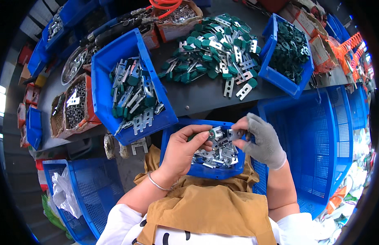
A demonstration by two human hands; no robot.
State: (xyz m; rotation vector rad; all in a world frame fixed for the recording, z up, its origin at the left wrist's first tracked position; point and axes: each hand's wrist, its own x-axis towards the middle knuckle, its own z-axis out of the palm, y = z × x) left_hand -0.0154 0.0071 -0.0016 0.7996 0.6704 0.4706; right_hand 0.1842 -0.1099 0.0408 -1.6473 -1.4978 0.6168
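My bare left hand, a bangle at its wrist, pinches a small dark green piece between thumb and forefinger. In a grey glove, my right hand grips a small slotted metal plate, its fingers partly hiding it. The two hands face each other a short way apart, above a blue bin in my lap. Loose silvery metal plates fill that bin. On the bench beyond lies a large heap of metal plates with green ends.
A tilted blue bin of similar green-and-metal parts stands left. Another blue bin holds dark green pieces at the right. Red boxes of washers or nuts sit far left. Large blue crates flank me, with orange coiled hose beyond.
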